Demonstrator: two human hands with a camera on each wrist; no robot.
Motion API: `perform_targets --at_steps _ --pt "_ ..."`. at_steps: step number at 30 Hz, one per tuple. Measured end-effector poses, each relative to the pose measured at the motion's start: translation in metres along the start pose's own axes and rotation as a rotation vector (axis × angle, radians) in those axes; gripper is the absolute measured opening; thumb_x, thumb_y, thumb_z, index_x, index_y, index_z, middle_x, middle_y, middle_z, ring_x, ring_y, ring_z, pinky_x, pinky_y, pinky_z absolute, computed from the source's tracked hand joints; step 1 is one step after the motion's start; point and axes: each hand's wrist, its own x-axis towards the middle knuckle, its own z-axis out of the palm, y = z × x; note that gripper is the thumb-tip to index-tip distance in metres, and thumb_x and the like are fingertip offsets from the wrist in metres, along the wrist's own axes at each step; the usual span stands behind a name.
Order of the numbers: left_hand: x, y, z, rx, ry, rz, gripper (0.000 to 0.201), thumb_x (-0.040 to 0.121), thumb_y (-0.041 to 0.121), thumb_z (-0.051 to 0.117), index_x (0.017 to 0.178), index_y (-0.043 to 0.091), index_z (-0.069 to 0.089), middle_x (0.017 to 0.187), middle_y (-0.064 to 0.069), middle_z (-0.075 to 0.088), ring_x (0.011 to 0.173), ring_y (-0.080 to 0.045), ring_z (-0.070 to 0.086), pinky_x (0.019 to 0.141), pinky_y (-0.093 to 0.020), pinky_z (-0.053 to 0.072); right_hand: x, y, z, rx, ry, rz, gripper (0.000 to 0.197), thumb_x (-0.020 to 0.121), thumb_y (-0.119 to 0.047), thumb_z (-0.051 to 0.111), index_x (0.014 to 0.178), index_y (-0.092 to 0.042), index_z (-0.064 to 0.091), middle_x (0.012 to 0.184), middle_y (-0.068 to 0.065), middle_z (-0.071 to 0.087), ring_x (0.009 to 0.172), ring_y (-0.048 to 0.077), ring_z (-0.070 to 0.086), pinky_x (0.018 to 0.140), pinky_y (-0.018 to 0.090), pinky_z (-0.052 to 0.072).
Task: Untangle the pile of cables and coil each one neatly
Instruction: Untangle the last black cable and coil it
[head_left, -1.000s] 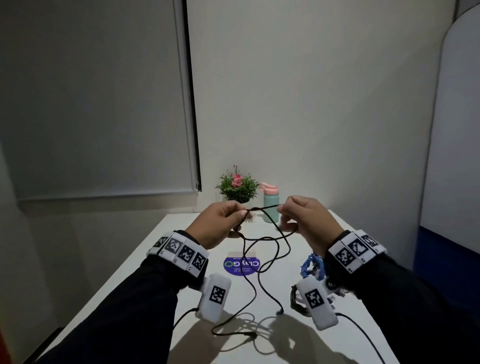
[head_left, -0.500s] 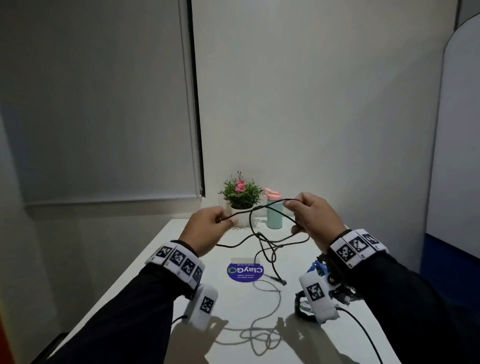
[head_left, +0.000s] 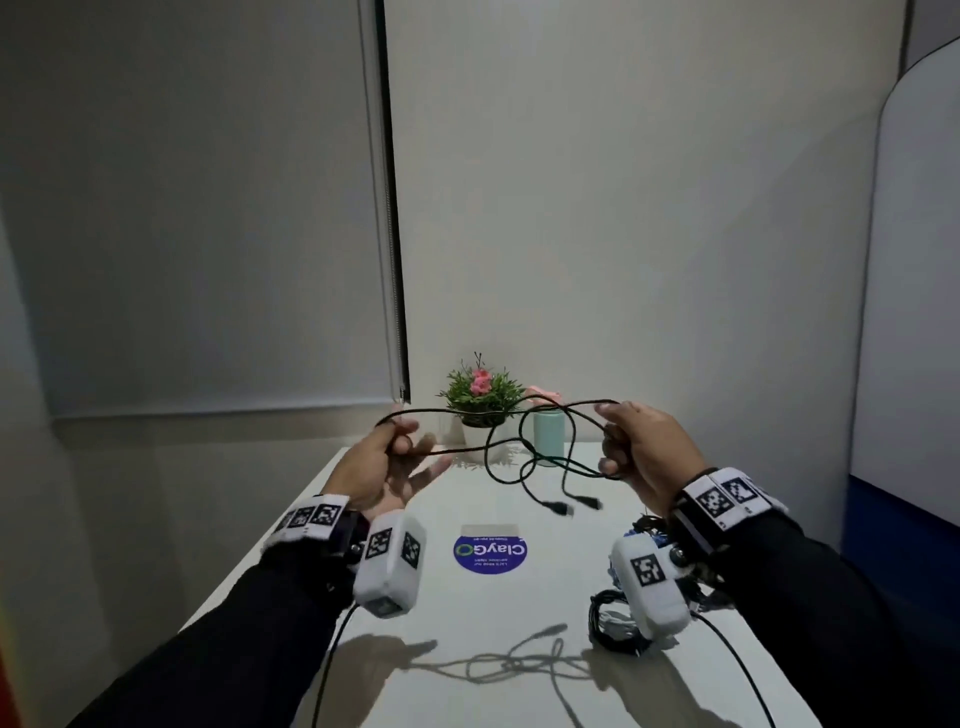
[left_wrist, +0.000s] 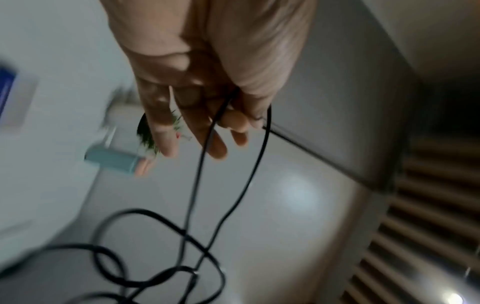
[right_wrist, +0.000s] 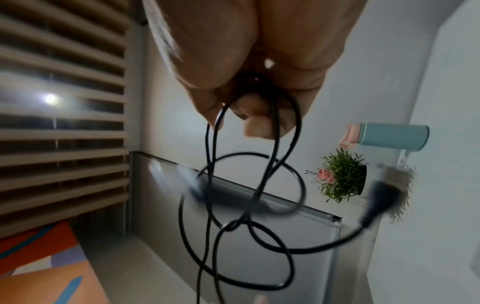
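Observation:
A thin black cable spans the air between both hands above the white table. My left hand pinches one bend of it between thumb and forefinger, with the other fingers spread; the left wrist view shows the cable running out from under the thumb of that hand. My right hand grips several strands with curled fingers. In the right wrist view, tangled loops of the cable hang below the right hand. Two plug ends dangle above the table.
A bundle of other cables lies on the table under my right wrist. A round blue sticker marks the table's middle. A potted plant and a teal bottle stand at the far edge by the wall.
My hands have moved apart, and the cable is stretched wider between them. Its hanging ends have risen off the table. My left hand has spread its lower fingers.

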Motion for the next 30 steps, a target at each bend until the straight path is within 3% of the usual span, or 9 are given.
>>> perform_targets --at_steps 2,6,8,10,14,17,20,24,30 --pt "-0.001 0.007 -0.001 0.065 -0.039 0.012 0.041 0.097 0.042 0.059 0.067 0.015 0.064 0.045 0.007 0.032 0.035 -0.009 0.040 0.043 -0.023 0.048 0.002 -0.003 -0.006 -0.067 -0.006 -0.011 0.037 0.091 -0.014 0.061 0.065 -0.023 0.038 0.057 -0.001 0.026 0.040 0.011 0.022 0.040 0.020 0.022" --pt "-0.001 0.022 -0.026 1.530 0.158 0.459 0.061 0.084 0.066 0.059 0.058 0.011 0.059 0.047 -0.003 0.049 0.048 -0.028 0.047 0.050 -0.030 0.034 0.005 -0.025 -0.033 -0.802 0.140 -0.314 0.047 0.083 -0.030 0.073 0.054 -0.017 0.038 0.050 0.000 0.033 0.042 0.013 0.031 0.046 0.028 0.027" --pt "-0.003 0.022 -0.034 1.868 0.271 0.550 0.056 0.084 0.064 0.058 0.059 0.014 0.053 0.052 -0.001 0.054 0.057 -0.026 0.053 0.054 -0.031 0.035 0.007 -0.031 -0.043 -0.975 0.185 -0.380 0.051 0.081 -0.035 0.074 0.053 -0.016 0.036 0.046 -0.007 0.032 0.043 0.007 0.028 0.048 0.030 0.026" --pt "0.002 0.013 -0.040 1.648 0.302 0.509 0.050 0.089 0.054 0.061 0.058 0.015 0.053 0.050 0.001 0.051 0.052 -0.021 0.049 0.053 -0.029 0.033 0.009 -0.030 -0.044 -0.926 0.202 -0.385 0.051 0.081 -0.036 0.074 0.054 -0.017 0.035 0.047 -0.007 0.032 0.044 0.009 0.029 0.049 0.030 0.026" --pt "0.004 -0.006 -0.046 0.698 0.228 0.081 0.038 0.095 0.032 0.067 0.067 0.010 0.052 0.048 0.002 0.029 0.035 -0.014 0.026 0.044 -0.020 0.027 0.013 -0.021 -0.038 -0.335 0.224 -0.150 0.035 0.084 -0.029 0.071 0.065 -0.020 0.043 0.052 -0.001 0.035 0.046 0.016 0.030 0.044 0.026 0.029" --pt "0.001 -0.013 -0.060 1.321 0.218 0.105 0.046 0.091 0.041 0.067 0.059 0.010 0.056 0.044 0.003 0.043 0.043 -0.018 0.040 0.047 -0.027 0.029 0.012 -0.025 -0.041 -0.399 0.227 -0.185 0.039 0.081 -0.030 0.074 0.061 -0.021 0.042 0.050 -0.003 0.034 0.044 0.016 0.029 0.042 0.024 0.026" --pt "-0.004 -0.014 -0.074 1.863 0.276 0.217 0.048 0.089 0.049 0.060 0.060 0.012 0.053 0.065 -0.002 0.060 0.069 -0.023 0.058 0.059 -0.031 0.040 0.007 -0.034 -0.051 -0.993 0.234 -0.421 0.054 0.079 -0.035 0.077 0.052 -0.016 0.034 0.045 -0.005 0.034 0.043 0.013 0.031 0.046 0.027 0.028" --pt "-0.002 -0.010 -0.073 1.924 0.294 0.225 0.041 0.089 0.046 0.057 0.066 0.012 0.055 0.072 -0.002 0.062 0.075 -0.024 0.060 0.062 -0.029 0.042 0.004 -0.036 -0.049 -1.129 0.223 -0.468 0.054 0.082 -0.037 0.074 0.053 -0.016 0.034 0.044 -0.006 0.032 0.044 0.011 0.032 0.047 0.026 0.028" --pt "-0.006 -0.021 -0.061 1.605 0.083 0.086 0.012 0.090 0.027 0.069 0.089 0.018 0.062 0.089 -0.003 0.061 0.092 -0.026 0.060 0.079 -0.033 0.046 0.002 -0.027 -0.026 -0.521 0.187 -0.168 0.041 0.086 -0.027 0.068 0.060 -0.019 0.038 0.056 0.006 0.035 0.042 0.017 0.031 0.044 0.028 0.030"
